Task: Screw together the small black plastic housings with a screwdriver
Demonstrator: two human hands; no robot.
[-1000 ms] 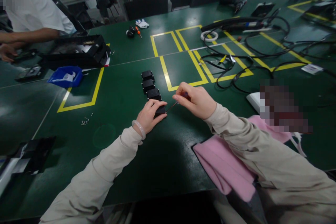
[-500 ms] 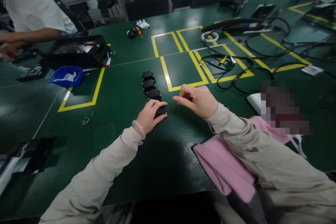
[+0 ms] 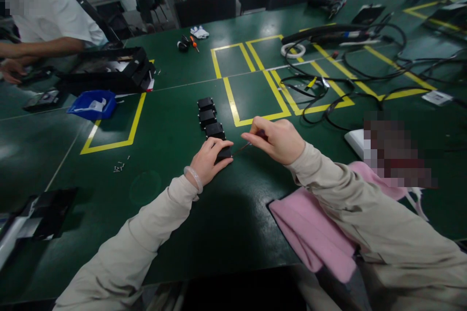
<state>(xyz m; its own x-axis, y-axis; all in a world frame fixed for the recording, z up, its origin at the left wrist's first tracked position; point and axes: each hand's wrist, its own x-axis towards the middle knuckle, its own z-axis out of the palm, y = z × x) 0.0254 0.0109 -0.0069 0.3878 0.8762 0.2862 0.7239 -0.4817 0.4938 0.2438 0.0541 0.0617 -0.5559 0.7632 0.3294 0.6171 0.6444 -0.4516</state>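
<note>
A row of small black blocks (image 3: 209, 117) lies on the green table (image 3: 171, 126). My left hand (image 3: 208, 159) rests on the nearest black block (image 3: 223, 154), fingers curled over it and pressing it down. My right hand (image 3: 278, 139) pinches a thin screwdriver (image 3: 245, 146) with a dark handle. Its metal tip points at the right edge of the block under my left hand.
Several loose screws (image 3: 120, 167) lie to the left. A blue bin (image 3: 92, 105) and a black case (image 3: 109, 72) sit at the back left by another person's arm (image 3: 40, 49). Black cables (image 3: 328, 82) cross the yellow markings on the right. A pink cloth (image 3: 314, 223) lies under my right arm.
My right hand and the screwdriver have shifted very slightly; my left hand stays on the block.
</note>
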